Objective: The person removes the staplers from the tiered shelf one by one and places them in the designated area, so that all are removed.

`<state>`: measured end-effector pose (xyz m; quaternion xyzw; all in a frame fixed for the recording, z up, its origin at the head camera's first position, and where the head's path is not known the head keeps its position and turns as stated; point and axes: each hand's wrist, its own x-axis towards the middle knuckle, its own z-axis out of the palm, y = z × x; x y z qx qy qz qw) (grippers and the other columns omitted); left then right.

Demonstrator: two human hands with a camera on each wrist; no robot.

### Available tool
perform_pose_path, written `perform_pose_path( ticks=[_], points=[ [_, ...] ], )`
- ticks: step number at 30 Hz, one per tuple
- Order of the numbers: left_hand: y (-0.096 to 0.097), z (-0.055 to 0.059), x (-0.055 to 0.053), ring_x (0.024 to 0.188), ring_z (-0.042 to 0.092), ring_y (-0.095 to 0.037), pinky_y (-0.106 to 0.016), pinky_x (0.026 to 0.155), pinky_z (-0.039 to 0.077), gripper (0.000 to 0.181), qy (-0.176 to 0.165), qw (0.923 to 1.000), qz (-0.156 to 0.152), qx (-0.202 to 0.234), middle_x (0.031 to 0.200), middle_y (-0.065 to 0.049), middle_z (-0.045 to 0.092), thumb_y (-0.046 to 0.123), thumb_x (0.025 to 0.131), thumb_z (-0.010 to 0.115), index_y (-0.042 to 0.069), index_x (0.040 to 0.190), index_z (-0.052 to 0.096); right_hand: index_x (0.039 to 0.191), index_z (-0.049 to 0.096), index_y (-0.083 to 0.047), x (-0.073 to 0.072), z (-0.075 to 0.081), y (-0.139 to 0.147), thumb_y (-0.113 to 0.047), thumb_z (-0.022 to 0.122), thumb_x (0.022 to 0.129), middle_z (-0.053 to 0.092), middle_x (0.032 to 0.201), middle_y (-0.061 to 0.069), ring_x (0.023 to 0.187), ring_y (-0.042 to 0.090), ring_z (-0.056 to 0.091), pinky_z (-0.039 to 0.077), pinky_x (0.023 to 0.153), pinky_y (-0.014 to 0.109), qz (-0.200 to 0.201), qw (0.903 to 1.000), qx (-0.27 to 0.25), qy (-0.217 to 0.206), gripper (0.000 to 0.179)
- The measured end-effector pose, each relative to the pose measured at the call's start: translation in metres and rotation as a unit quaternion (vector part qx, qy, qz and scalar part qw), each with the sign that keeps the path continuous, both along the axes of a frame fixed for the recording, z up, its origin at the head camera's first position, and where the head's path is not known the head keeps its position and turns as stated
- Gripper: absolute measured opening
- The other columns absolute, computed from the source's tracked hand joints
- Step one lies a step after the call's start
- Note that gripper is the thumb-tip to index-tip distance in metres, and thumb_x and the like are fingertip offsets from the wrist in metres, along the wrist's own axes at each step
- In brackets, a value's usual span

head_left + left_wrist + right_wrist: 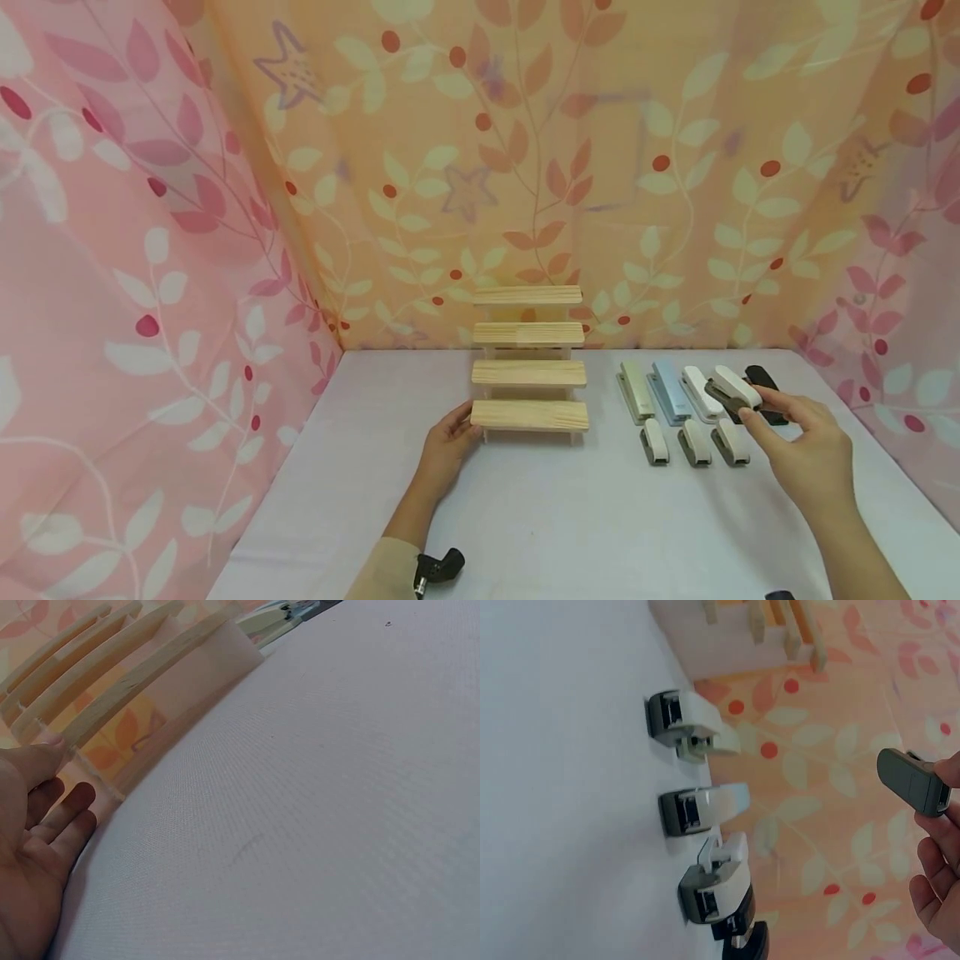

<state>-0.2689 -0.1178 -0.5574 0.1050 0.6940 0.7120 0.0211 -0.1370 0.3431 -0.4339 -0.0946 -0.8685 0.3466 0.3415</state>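
Observation:
A stepped display rack (529,415) with pale wooden boards and clear sides stands on the table. My left hand (442,450) holds the left end of its lowest board; in the left wrist view the thumb (46,750) meets the board end, the other fingers bent beside the clear side. My right hand (813,450) pinches a small white-and-grey stapler (733,387) between thumb and fingers, raised above the other staplers. Its grey underside faces the right wrist view, where the same stapler (911,784) hangs apart from everything else.
Longer staplers lie in a back row: green (636,392), blue (670,392), white (701,393) and a black one (763,377) partly hidden by the right hand. Three small white staplers (694,443) sit before them. Patterned curtains (420,167) enclose the white table (555,517).

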Motion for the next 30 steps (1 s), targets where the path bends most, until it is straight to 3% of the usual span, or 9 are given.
perform_pose_path(
  ticks=[22,25,28,30],
  points=[
    [-0.001,0.000,0.002,0.129,0.061,-0.027,-0.019,0.099,0.053,0.062,-0.009,0.9997,0.011,-0.017,0.152,-0.015,0.052,0.019,0.094,0.076,0.007,0.150,0.051,0.125,0.073,-0.005,-0.004,-0.043,0.051,-0.019,0.082,0.088,0.039,0.093,-0.049,0.086,-0.019,0.036,0.032,0.071,0.014,-0.060,0.9976,-0.009,-0.034,0.041],
    [-0.001,0.000,0.003,0.128,0.061,-0.025,-0.018,0.099,0.053,0.062,-0.013,0.9996,0.011,-0.020,0.151,-0.013,0.054,0.020,0.094,0.076,0.009,0.150,0.052,0.127,0.071,-0.004,-0.004,-0.050,0.058,-0.024,0.081,0.089,0.052,0.095,-0.035,0.084,-0.018,0.033,0.032,0.069,0.019,-0.065,0.9961,0.005,-0.060,0.044],
    [-0.001,0.001,0.002,0.127,0.062,-0.025,-0.019,0.099,0.054,0.063,-0.011,0.9996,0.011,-0.023,0.150,-0.013,0.055,0.021,0.093,0.076,0.009,0.150,0.051,0.128,0.071,-0.004,-0.005,-0.055,0.064,-0.028,0.079,0.091,0.072,0.102,-0.001,0.085,-0.010,0.039,0.033,0.067,0.022,-0.066,0.9942,0.016,-0.083,0.045],
    [-0.001,0.001,0.002,0.126,0.062,-0.024,-0.019,0.099,0.054,0.063,-0.011,0.9995,0.013,-0.025,0.149,-0.012,0.056,0.023,0.093,0.077,0.010,0.149,0.052,0.128,0.070,-0.002,-0.007,-0.058,0.067,-0.030,0.078,0.092,0.072,0.112,0.021,0.088,0.000,0.048,0.034,0.067,0.023,-0.063,0.9931,0.018,-0.098,0.046]
  ],
)
